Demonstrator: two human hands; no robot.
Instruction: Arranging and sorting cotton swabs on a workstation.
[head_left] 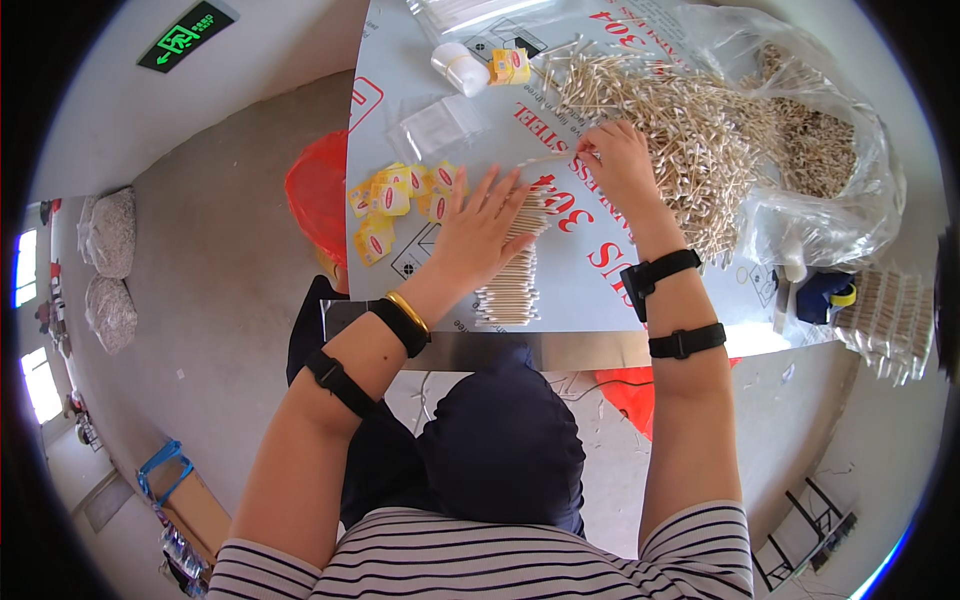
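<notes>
My left hand (480, 232) lies flat, fingers spread, on the row of swabs (512, 272) near the table's (590, 300) front edge. My right hand (618, 165) pinches one swab (548, 159) at the loose heap (680, 130). They look featherlight, thin and easily bent, so I grip mid-stick.

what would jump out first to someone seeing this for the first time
Most striking is the big loose heap of cotton swabs spilling from a clear plastic bag at the table's far right, where the right hand pinches a few. Nearer the table's front edge, the left hand lies flat on a neat row of aligned swabs. To the left of that, small yellow packets lie scattered on the metal table.
</notes>
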